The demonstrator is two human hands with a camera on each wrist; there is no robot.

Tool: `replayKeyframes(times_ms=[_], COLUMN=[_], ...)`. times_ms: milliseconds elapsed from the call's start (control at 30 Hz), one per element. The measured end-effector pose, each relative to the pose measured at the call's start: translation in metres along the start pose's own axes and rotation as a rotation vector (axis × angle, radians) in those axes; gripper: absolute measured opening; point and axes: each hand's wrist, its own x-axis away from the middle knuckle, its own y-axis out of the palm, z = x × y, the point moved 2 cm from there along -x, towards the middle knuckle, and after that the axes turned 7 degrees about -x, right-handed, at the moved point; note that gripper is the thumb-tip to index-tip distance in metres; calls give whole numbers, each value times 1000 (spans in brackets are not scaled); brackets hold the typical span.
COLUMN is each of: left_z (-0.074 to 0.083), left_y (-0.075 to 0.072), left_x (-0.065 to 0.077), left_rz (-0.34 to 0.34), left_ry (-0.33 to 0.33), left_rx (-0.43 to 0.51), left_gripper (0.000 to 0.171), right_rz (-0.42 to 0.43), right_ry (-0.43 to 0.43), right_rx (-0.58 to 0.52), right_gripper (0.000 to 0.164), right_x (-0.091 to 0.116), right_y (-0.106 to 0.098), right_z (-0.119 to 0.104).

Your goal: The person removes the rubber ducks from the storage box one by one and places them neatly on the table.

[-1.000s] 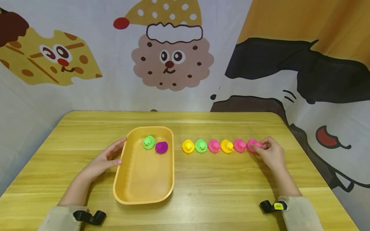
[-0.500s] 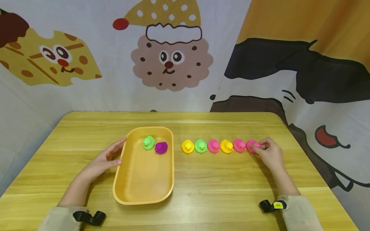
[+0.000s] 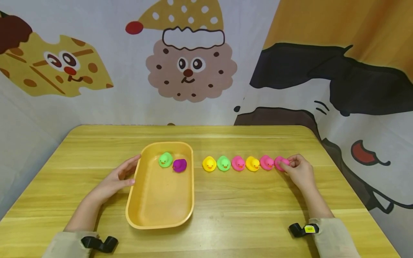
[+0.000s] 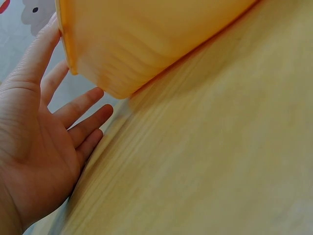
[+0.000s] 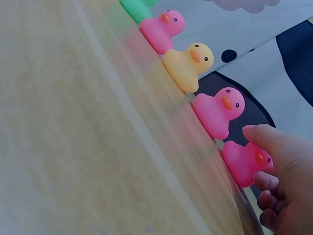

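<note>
My right hand [image 3: 301, 172] pinches the pink rubber duck [image 5: 238, 161] at the right end of a row, thumb and fingers around it. The duck sits on the table, its head partly covered by the thumb. Left of it in the row are a pink duck [image 3: 266, 162], a yellow duck [image 3: 252, 164], another pink duck [image 3: 238, 163], a green duck [image 3: 223, 163] and a yellow duck [image 3: 209, 164]. My left hand [image 3: 113, 182] rests against the left side of an orange-yellow tray [image 3: 131, 204], fingers spread and fairly straight in the left wrist view.
Inside the tray, near its far end, lie a green duck [image 3: 165, 160] and a purple duck [image 3: 179, 165]. Everything stands on a wood-grain table [image 3: 238, 222]. A cartoon-printed cloth [image 3: 129, 107] hangs behind the table's far edge.
</note>
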Motion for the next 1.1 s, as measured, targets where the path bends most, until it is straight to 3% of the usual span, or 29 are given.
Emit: replayKeyframes(times_ms=[133, 433, 1100], left_z=[-1, 0, -1], left_y=[0, -1, -3], left_x=[0, 0, -1], left_rz=[2, 3, -15], left_ry=[0, 3, 12], left_rx=[2, -8, 9], left_gripper=[73, 72, 72], right_rz=[22, 161, 192], right_ry=[-10, -31, -192], right_rx=[-1, -44, -154], right_gripper=[36, 44, 28], right_x=[1, 3, 27], right_y=[-2, -9, -6], right_z=[-4, -23, -99])
